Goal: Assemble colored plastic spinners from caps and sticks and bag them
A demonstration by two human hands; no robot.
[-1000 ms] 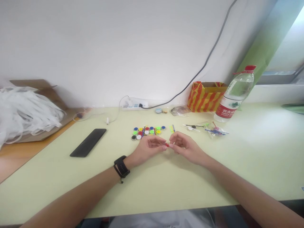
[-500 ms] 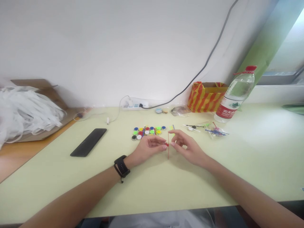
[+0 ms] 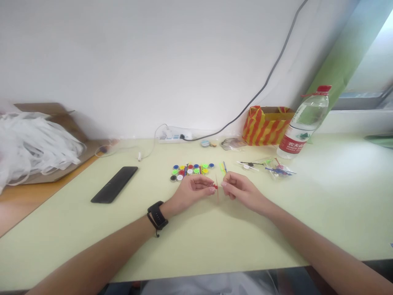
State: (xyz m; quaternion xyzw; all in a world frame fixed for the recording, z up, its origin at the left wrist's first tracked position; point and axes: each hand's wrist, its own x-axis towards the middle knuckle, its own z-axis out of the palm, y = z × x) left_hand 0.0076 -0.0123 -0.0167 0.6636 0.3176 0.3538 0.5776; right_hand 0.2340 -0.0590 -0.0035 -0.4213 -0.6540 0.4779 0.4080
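Over pale-green flat tabletop [image 3: 184, 250], my left hand [image 3: 194, 191] pinches small red piece [image 3: 216, 187] by thin red strip [image 3: 217, 195]; right hand [image 3: 241, 190] curls alongside, closure unclear.

The small held piece [image 3: 216, 187] is showing red. The discs [image 3: 190, 171] are mixing blue, red, yellow, green, white and black. The bench [image 3: 190, 254] is showing pale yellow-green, the phone [image 3: 114, 185] is looking black, the bag [image 3: 266, 128] is wearing orange-red and yellow stripes, and the bottle cap [image 3: 324, 88] is showing red.
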